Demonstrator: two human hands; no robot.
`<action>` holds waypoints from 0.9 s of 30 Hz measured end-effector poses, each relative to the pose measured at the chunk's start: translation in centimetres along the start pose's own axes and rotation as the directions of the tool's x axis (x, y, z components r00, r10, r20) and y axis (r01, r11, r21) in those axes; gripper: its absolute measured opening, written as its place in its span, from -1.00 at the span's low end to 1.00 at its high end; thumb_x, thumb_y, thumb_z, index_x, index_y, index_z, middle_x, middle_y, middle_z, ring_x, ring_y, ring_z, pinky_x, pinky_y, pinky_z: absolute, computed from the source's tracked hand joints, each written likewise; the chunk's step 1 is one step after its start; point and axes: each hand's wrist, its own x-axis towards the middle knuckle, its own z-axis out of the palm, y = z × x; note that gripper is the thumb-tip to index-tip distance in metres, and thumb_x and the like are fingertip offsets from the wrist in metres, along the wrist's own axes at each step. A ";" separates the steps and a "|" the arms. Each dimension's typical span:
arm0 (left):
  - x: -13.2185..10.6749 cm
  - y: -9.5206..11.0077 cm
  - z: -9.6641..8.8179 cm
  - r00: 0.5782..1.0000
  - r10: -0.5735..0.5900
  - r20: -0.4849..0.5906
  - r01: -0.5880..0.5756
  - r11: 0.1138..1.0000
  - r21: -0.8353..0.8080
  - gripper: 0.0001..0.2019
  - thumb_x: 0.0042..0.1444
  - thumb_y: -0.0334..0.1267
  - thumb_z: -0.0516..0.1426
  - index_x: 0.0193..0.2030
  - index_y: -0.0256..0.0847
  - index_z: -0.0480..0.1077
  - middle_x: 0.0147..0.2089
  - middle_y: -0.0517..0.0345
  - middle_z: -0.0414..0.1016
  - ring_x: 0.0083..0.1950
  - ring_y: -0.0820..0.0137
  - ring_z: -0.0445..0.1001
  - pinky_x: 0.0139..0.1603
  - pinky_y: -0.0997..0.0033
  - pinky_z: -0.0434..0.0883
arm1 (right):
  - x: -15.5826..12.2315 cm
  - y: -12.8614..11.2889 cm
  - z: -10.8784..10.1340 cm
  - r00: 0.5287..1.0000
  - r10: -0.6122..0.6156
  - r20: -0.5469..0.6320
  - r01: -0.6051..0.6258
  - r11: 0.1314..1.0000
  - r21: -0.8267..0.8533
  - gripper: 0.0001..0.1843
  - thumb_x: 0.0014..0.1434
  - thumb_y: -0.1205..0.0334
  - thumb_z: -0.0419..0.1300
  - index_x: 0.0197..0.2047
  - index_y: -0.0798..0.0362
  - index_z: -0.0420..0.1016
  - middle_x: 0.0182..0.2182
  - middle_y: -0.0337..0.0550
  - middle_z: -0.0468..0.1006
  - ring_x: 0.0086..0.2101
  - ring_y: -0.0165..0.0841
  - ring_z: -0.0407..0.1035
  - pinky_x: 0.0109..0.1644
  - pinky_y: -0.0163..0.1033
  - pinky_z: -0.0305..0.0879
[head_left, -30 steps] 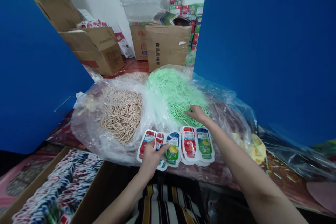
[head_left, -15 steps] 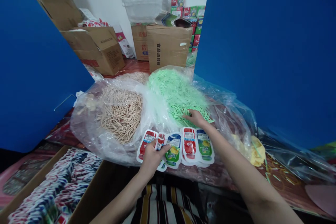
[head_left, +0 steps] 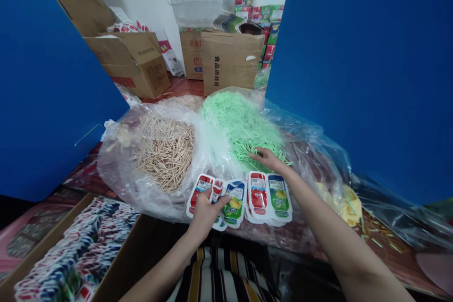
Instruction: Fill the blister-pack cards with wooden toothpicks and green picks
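My left hand (head_left: 205,210) is closed on a few flat soda-shaped packets, with the thumb across a green-and-blue Sprite packet (head_left: 233,203) and a red cola packet (head_left: 201,191) on its left side. Just right of them, more packets lie in stacks, a red cola packet (head_left: 257,193) and a green Sprite packet (head_left: 279,196) on top. My right hand (head_left: 267,158) reaches over these to the near edge of a heap of thin green sticks (head_left: 244,122). Its bent fingers are drawn together among the sticks; what lies between the fingertips is too small to make out.
Left of the green heap, tan sticks (head_left: 166,151) lie in clear plastic (head_left: 113,165). An open carton (head_left: 136,236) at lower left holds rows of packets. Cardboard boxes (head_left: 231,63) stand behind; blue panels (head_left: 361,66) flank both sides. A yellow crumpled item (head_left: 351,205) lies right.
The view has shifted slightly. My right hand stays at the green sticks with its fingers moved only a little; my left hand keeps its hold on the packets.
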 end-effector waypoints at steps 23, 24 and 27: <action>-0.3 1.2 0.4 1.000 0.009 0.025 -0.008 0.998 -0.058 -0.72 -0.22 -0.16 0.35 -0.38 -0.29 0.50 -0.38 0.11 0.60 -0.32 0.28 0.54 -0.24 0.36 0.46 | -1.0 -1.3 -1.4 0.942 0.116 -0.316 -0.065 0.984 0.168 -0.55 0.08 -0.16 0.08 -0.38 0.07 0.51 -0.47 -0.17 0.52 -0.38 -0.31 0.35 -0.25 -0.26 0.23; -0.3 1.1 0.4 0.999 0.016 0.028 -0.014 0.999 -0.046 -0.72 -0.21 -0.16 0.34 -0.38 -0.29 0.50 -0.37 0.10 0.60 -0.32 0.28 0.54 -0.24 0.36 0.46 | -1.0 -1.0 -1.3 0.936 0.129 -0.329 -0.067 0.979 0.191 -0.55 0.08 -0.17 0.08 -0.38 0.07 0.49 -0.45 -0.16 0.53 -0.38 -0.32 0.35 -0.26 -0.26 0.24; -0.3 0.6 0.3 0.999 0.029 0.036 -0.029 0.999 -0.020 -0.74 -0.18 -0.18 0.33 -0.36 -0.29 0.50 -0.34 0.08 0.61 -0.30 0.28 0.54 -0.23 0.36 0.45 | -0.9 -0.2 -0.9 0.909 0.199 -0.366 -0.097 0.956 0.278 -0.51 0.10 -0.23 0.02 -0.33 0.06 0.40 -0.50 -0.16 0.53 -0.48 -0.34 0.37 -0.33 -0.25 0.29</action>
